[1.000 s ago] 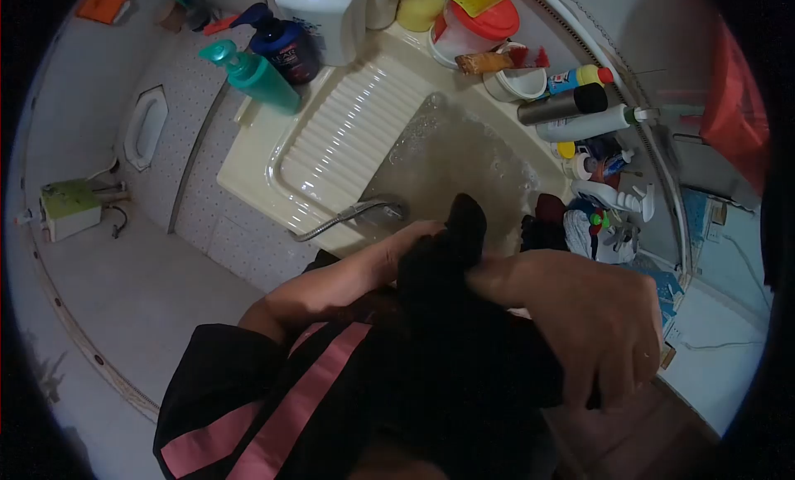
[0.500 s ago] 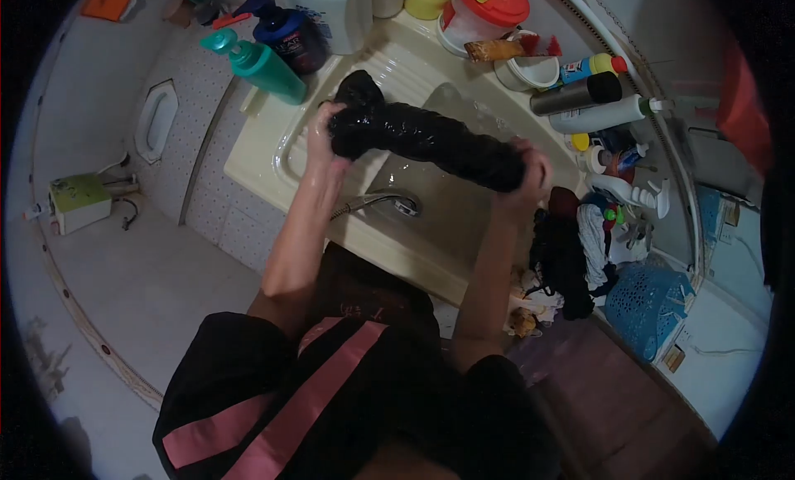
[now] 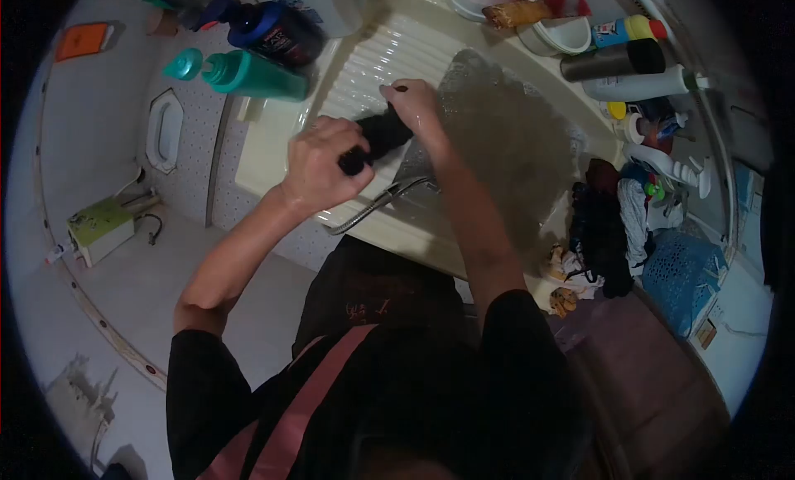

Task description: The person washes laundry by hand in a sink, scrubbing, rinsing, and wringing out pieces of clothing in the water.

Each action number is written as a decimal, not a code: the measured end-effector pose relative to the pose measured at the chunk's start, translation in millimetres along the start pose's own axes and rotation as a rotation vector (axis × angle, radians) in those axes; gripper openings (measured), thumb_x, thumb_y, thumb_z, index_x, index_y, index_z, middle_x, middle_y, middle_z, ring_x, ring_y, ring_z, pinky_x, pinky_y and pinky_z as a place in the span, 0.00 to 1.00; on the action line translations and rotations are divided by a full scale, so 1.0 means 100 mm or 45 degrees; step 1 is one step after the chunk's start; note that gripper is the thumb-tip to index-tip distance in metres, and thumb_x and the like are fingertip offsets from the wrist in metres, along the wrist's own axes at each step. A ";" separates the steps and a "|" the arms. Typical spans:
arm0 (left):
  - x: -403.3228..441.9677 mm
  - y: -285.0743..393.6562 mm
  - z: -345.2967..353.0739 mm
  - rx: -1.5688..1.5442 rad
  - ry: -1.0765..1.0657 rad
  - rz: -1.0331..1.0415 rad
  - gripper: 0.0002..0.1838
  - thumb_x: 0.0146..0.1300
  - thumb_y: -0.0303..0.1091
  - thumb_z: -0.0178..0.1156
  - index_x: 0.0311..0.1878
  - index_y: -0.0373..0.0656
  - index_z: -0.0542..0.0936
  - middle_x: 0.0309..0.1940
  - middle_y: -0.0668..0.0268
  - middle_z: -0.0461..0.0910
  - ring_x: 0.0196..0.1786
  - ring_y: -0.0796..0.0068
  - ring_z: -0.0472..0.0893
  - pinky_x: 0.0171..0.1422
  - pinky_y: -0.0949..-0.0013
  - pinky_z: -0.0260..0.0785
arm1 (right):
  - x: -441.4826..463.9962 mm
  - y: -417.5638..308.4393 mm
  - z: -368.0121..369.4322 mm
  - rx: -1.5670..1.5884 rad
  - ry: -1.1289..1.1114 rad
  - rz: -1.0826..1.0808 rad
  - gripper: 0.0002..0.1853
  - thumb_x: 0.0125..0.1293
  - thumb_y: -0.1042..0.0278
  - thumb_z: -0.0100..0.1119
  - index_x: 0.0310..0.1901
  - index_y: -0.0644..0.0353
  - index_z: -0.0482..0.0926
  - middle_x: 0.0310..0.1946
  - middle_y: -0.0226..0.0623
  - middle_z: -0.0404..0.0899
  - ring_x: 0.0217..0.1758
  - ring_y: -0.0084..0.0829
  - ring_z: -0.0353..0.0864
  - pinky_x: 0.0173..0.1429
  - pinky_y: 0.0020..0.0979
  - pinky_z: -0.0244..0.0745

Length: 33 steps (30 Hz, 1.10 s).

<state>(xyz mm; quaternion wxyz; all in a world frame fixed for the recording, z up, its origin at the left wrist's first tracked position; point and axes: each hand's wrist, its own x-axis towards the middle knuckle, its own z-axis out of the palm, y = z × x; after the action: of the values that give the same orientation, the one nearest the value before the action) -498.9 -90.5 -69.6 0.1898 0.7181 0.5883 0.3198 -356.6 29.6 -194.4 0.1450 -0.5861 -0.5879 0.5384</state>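
A wet black cloth [image 3: 383,135] is bunched between my hands over the ribbed washboard [image 3: 368,64] of the cream sink [image 3: 258,161]. My left hand [image 3: 325,167] is closed round its left end, with a dark bit showing out of the fist. Closed on the other end, my right hand [image 3: 411,107] is farther up the ribs. Cloudy water [image 3: 513,149] with foam at its edges fills the basin to the right. A shower head hose [image 3: 373,208] lies over the sink's near edge, just below the cloth.
A green pump bottle [image 3: 257,74] and a dark blue bottle [image 3: 286,34] stand at the sink's left corner. Along the right rim lie a dark cylinder [image 3: 613,62], other bottles and piled clothes [image 3: 600,231]. A blue basket [image 3: 681,273] is at the lower right.
The black cloth, stretched across the sink half a second ago, is now bunched over the washboard. My right hand has come left, close to my left hand. The view has shifted.
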 end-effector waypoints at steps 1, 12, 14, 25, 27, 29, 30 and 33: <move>-0.05 0.02 0.01 -0.004 -0.031 0.026 0.09 0.34 0.28 0.65 0.23 0.44 0.78 0.31 0.63 0.79 0.35 0.61 0.79 0.40 0.64 0.72 | 0.01 -0.07 0.08 -0.212 -0.052 -0.022 0.17 0.51 0.52 0.59 0.33 0.57 0.84 0.30 0.46 0.82 0.36 0.44 0.82 0.45 0.37 0.74; -0.14 -0.10 0.23 -0.046 -0.217 0.079 0.12 0.30 0.33 0.67 0.23 0.48 0.76 0.30 0.69 0.75 0.33 0.66 0.75 0.36 0.66 0.70 | 0.23 -0.30 0.27 -0.746 -0.402 -0.216 0.17 0.56 0.56 0.50 0.33 0.59 0.84 0.32 0.49 0.81 0.38 0.50 0.80 0.50 0.43 0.74; -0.08 -0.06 0.33 -0.015 -0.262 0.113 0.12 0.31 0.36 0.67 0.23 0.49 0.76 0.27 0.70 0.73 0.32 0.67 0.75 0.35 0.67 0.70 | 0.22 -0.29 0.28 -0.752 -0.439 -0.233 0.17 0.56 0.56 0.50 0.33 0.59 0.84 0.32 0.50 0.81 0.38 0.50 0.81 0.50 0.43 0.74; 0.13 0.10 0.99 -0.085 -0.343 0.428 0.13 0.32 0.40 0.64 0.25 0.48 0.79 0.29 0.70 0.75 0.36 0.68 0.77 0.38 0.66 0.71 | 0.32 -0.11 0.28 -0.841 -0.399 -0.417 0.18 0.59 0.56 0.49 0.33 0.61 0.84 0.32 0.51 0.81 0.39 0.50 0.81 0.51 0.44 0.74; 0.11 0.14 1.03 -0.066 -0.349 0.472 0.13 0.32 0.40 0.64 0.26 0.48 0.79 0.29 0.70 0.76 0.36 0.68 0.77 0.38 0.66 0.71 | 0.27 -0.16 0.23 -0.805 -0.376 -0.340 0.18 0.58 0.55 0.49 0.34 0.60 0.84 0.33 0.50 0.82 0.40 0.50 0.81 0.51 0.44 0.74; 0.12 0.15 1.01 -0.111 -0.314 0.455 0.15 0.31 0.37 0.66 0.29 0.47 0.79 0.34 0.68 0.79 0.39 0.65 0.79 0.43 0.65 0.73 | 0.24 -0.21 0.17 -0.717 -0.321 -0.250 0.18 0.58 0.54 0.50 0.35 0.59 0.84 0.35 0.49 0.82 0.41 0.49 0.81 0.52 0.44 0.74; 0.12 0.17 0.96 -0.113 -0.309 0.460 0.15 0.31 0.35 0.66 0.29 0.46 0.79 0.34 0.67 0.79 0.39 0.64 0.79 0.43 0.64 0.73 | 0.21 -0.19 0.16 -0.664 -0.268 -0.221 0.18 0.58 0.54 0.50 0.36 0.58 0.84 0.35 0.49 0.82 0.42 0.49 0.81 0.52 0.44 0.74; 0.11 0.16 0.66 -0.155 -0.264 0.353 0.13 0.34 0.29 0.66 0.28 0.44 0.79 0.34 0.64 0.79 0.39 0.61 0.79 0.46 0.62 0.73 | 0.19 0.04 0.25 -0.387 -0.010 -0.160 0.18 0.56 0.52 0.54 0.36 0.56 0.84 0.34 0.50 0.82 0.41 0.50 0.81 0.51 0.43 0.74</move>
<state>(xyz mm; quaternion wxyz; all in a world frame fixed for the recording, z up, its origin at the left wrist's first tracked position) -440.7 -76.7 -104.6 0.2465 0.8086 0.4405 0.3022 -379.5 33.1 -215.3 0.0857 -0.5613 -0.6985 0.4355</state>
